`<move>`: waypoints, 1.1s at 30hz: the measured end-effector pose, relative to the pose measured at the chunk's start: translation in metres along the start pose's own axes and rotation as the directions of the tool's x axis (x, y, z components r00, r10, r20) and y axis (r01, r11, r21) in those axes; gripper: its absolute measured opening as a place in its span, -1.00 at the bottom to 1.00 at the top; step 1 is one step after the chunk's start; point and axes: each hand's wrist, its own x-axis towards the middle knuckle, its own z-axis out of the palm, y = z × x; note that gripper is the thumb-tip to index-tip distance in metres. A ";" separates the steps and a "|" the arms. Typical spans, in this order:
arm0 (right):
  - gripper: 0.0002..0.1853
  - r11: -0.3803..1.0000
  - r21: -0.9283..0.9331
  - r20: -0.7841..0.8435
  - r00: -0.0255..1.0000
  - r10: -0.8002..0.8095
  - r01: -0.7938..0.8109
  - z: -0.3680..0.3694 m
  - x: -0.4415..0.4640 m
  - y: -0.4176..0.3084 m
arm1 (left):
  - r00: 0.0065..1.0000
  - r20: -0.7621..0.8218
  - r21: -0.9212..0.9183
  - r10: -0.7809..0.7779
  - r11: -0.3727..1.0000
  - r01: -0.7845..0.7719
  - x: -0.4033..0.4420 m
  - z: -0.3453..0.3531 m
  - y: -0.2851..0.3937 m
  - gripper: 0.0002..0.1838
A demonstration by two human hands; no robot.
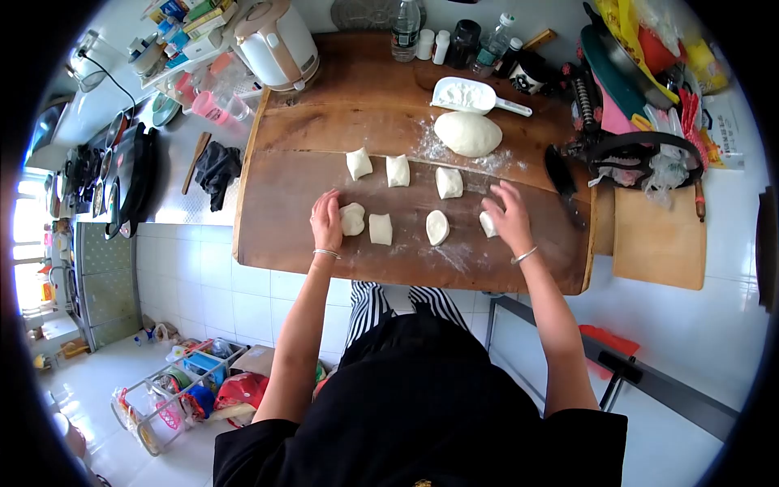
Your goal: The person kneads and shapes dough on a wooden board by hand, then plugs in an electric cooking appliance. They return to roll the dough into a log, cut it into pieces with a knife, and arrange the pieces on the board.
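Note:
My left hand [326, 221] rests at the left end of the front row, fingers stretched out beside a rounded dough piece [353, 219]; whether it touches the dough is unclear. Over at the row's right end, my right hand [510, 217] has its fingers apart and partly covers another dough piece [488, 225]. Between the hands lie a squarish dough piece [380, 230] and an oval one [438, 228]. Behind them sit three more cut pieces, one at the left [359, 164]. A large smooth dough lump [468, 134] lies farther back in scattered flour.
All the dough is on a wooden board [284, 122]. A white scoop [464, 96] with flour stands behind the lump. A knife [561, 174] lies near the right edge. Bottles [406, 32] and a kettle [277, 45] line the back. A dark cloth [217, 173] lies left.

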 end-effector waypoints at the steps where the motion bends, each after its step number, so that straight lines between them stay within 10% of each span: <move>1: -0.69 0.948 0.277 0.031 0.987 0.155 -0.157 -0.001 0.024 -0.003 | 1.000 -0.006 -0.007 -0.001 1.000 0.001 0.003 0.000 -0.002 -0.68; 8: -0.79 0.982 0.184 0.062 0.998 0.024 -0.035 0.026 0.212 0.015 | 0.987 -0.124 0.222 0.105 0.972 -0.076 0.023 -0.003 -0.011 -0.80; 16: -0.73 0.889 -0.402 0.493 0.870 0.009 0.218 0.084 0.306 0.032 | 0.975 -0.178 0.393 0.133 0.918 -0.053 0.026 0.005 -0.016 -0.80; 31: -0.82 0.889 -0.432 0.392 0.919 0.031 0.154 0.114 0.307 0.033 | 0.974 -0.175 0.359 0.146 0.930 -0.075 0.028 0.003 -0.008 -0.83; 33: -0.87 0.980 -0.188 0.369 0.920 0.130 -0.063 0.096 0.303 0.020 | 0.977 -0.155 0.368 0.146 0.926 -0.080 0.028 0.001 -0.007 -0.83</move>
